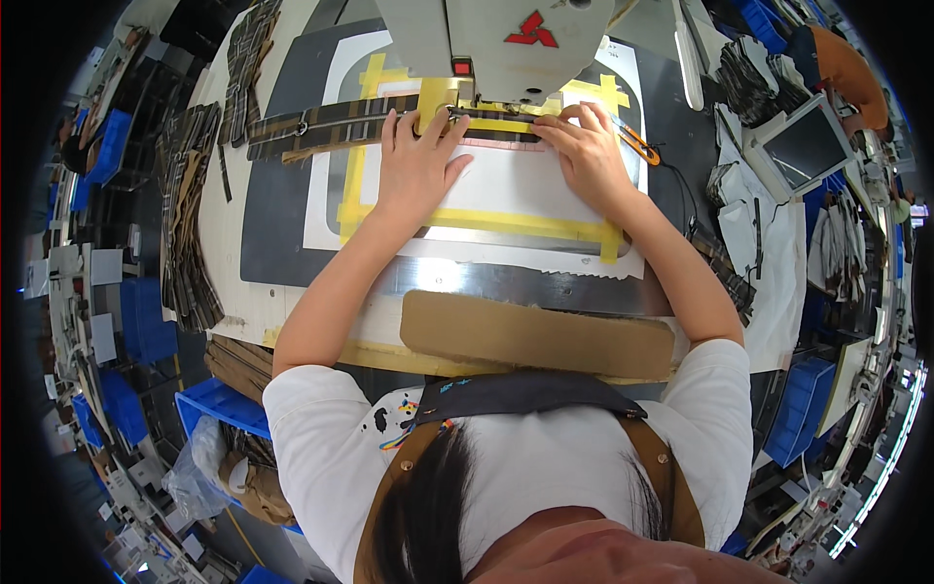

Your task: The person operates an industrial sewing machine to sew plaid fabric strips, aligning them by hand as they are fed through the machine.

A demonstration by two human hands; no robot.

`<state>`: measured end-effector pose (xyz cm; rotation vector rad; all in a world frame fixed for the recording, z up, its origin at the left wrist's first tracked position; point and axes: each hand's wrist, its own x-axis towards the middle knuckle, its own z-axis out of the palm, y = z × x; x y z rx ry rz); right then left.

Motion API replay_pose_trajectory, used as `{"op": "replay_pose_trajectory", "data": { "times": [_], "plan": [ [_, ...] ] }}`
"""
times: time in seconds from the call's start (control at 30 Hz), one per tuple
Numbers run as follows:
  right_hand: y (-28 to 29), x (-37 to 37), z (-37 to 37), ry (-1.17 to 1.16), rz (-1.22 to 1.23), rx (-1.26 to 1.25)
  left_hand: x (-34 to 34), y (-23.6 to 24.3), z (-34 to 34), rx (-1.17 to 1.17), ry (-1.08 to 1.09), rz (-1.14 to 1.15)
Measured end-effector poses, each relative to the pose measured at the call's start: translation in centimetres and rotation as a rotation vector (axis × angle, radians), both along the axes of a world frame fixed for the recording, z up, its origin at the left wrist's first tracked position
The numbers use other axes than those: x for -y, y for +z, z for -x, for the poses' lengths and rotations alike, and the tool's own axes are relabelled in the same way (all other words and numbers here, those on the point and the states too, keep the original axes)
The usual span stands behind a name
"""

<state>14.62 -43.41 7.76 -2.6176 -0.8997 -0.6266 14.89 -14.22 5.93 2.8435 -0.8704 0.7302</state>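
Observation:
Across the white, yellow-taped sheet [525, 195] on the sewing table lies a dark plaid fabric strip [355, 122], running under the sewing machine head [413, 39]. My left hand [418, 161] rests on the strip left of the needle area, fingers spread. At the strip's right end, my right hand [589, 161] has its fingers bent together on the cloth, thumb hidden in part. An orange-handled tool, apparently thread snips [638, 143], shows beside the right hand; I cannot tell whether the hand touches it. A yellow strip [501, 125] lies along the cloth between both hands.
Plaid fabric pieces hang over the table's left edge [190, 214]. At the right stand a screen panel [803, 146] and dark folded cloth [749, 78]. A brown padded board [535, 336] lies along the front edge. A blue bin [229, 404] sits lower left.

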Motion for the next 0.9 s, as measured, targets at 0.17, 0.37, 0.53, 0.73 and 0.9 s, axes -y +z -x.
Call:
{"op": "replay_pose_trajectory", "data": {
  "times": [0.17, 0.37, 0.53, 0.73, 0.9],
  "plan": [
    [-0.3, -0.1, 0.0, 0.003, 0.014, -0.002, -0.3, 0.1, 0.1, -0.007, 0.016, -0.019],
    [-0.6, -0.5, 0.0, 0.008, 0.030, 0.018, -0.3, 0.3, 0.2, -0.014, 0.047, -0.007],
    [-0.7, -1.1, 0.1, 0.012, 0.038, 0.021, -0.5, 0.5, 0.4, -0.045, 0.066, -0.007],
    [-0.5, -1.7, 0.1, 0.035, -0.016, 0.075, -1.0, 0.2, 0.2, -0.043, 0.073, 0.008],
    [-0.8, -1.9, 0.0, 0.044, -0.049, 0.046, -1.4, 0.2, 0.2, -0.053, 0.073, 0.021]
  ]
}}
